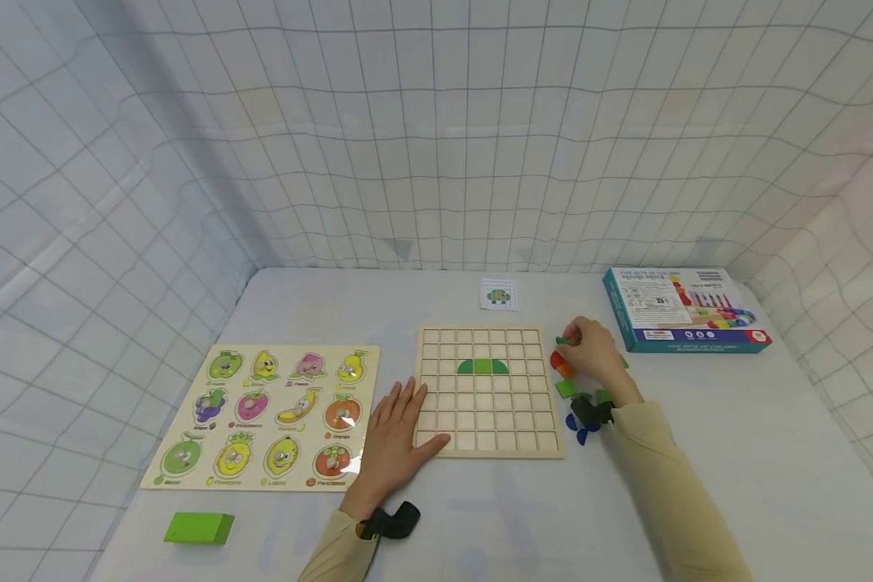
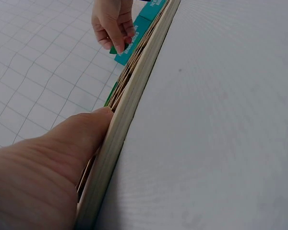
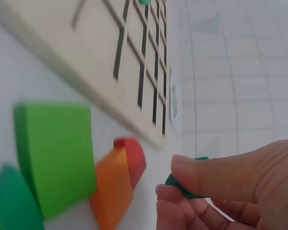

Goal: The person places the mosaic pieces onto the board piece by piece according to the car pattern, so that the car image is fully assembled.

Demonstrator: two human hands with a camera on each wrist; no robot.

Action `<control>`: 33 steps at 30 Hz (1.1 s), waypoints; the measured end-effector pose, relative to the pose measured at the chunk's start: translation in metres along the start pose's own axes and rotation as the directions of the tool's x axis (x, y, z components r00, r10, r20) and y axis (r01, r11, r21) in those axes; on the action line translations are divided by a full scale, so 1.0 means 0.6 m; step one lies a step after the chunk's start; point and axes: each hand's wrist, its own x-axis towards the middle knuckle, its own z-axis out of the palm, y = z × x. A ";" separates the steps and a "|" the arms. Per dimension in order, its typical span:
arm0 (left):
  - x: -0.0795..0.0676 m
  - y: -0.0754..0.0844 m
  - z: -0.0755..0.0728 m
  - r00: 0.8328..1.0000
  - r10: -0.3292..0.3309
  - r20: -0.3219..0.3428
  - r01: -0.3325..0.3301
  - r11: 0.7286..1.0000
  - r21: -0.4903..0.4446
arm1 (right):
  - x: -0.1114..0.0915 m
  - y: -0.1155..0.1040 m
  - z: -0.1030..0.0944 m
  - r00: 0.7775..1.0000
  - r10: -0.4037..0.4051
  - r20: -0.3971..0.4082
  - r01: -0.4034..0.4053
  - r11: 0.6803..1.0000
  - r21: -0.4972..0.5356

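Note:
A wooden grid board (image 1: 487, 420) lies in the middle of the table, with a row of green pieces (image 1: 483, 366) set in its cells: a light green square between two darker rounded ones. My left hand (image 1: 393, 440) rests spread along the board's left edge, its thumb on the rim. To the right of the board, my right hand (image 1: 591, 349) pinches a dark green piece (image 3: 185, 188) between thumb and fingers, partly hidden by them. Beneath and beside it lie loose pieces: a light green square (image 3: 60, 153), an orange piece (image 3: 114, 184), a red piece (image 3: 134, 158) and blue pieces (image 1: 582, 435).
A small pattern card (image 1: 498, 295) lies behind the board. At the back right sits a teal and white box (image 1: 687, 311). A fruit puzzle board (image 1: 262, 416) is on the left, with a green block (image 1: 199, 528) in front of it. Gridded netting (image 1: 495, 162) encloses the table.

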 end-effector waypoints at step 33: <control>-0.001 0.001 -0.001 1.000 0.021 -0.020 -0.020 1.000 0.015 | -0.041 -0.143 0.160 0.959 -0.269 0.091 0.253 0.955 0.157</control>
